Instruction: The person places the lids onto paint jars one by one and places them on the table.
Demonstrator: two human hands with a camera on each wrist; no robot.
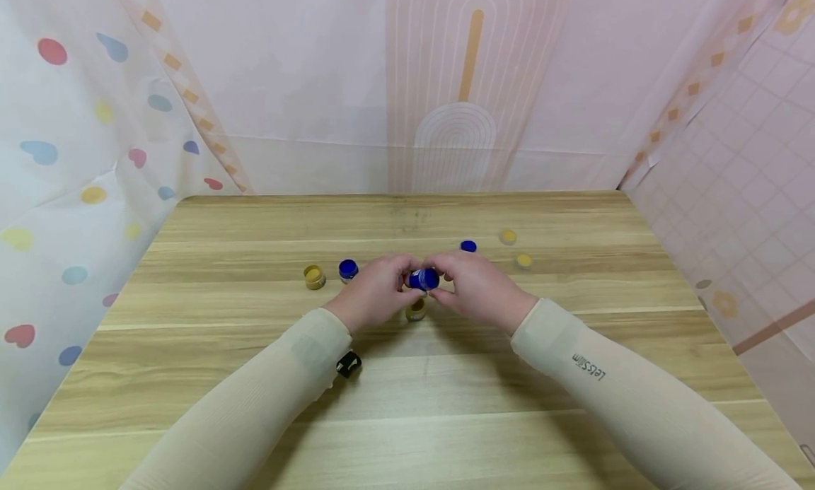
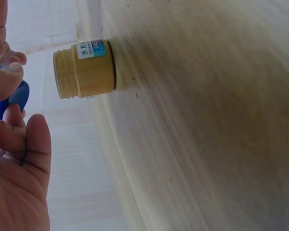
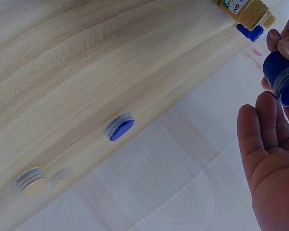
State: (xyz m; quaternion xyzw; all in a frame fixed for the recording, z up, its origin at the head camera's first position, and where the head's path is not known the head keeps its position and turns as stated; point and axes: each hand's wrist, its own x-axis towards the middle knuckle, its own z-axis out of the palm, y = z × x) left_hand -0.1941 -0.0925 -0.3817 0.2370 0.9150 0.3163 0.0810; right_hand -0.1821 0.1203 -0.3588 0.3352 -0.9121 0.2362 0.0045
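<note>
A blue paint jar [image 1: 424,279] is held tilted between both hands, raised over the table. My left hand [image 1: 380,286] grips its body from the left. From the right, the thumb and forefinger of my right hand [image 1: 479,283] close around its clear, ridged end [image 3: 285,85], while the other fingers of that hand extend beside the jar. Just below the hands in the head view stands a yellow paint jar [image 2: 94,71], uncapped, its screw thread showing. Another uncapped yellow jar [image 1: 315,277] and an uncapped blue jar [image 1: 348,269] stand to the left.
Beyond my right hand lie a blue lid [image 1: 468,246] and two yellow lids, one farther back [image 1: 508,237] and one nearer [image 1: 524,261]. A small black device [image 1: 349,365] shows beside the left sleeve. Patterned sheets hang behind the wooden table [image 1: 407,433] and at both sides.
</note>
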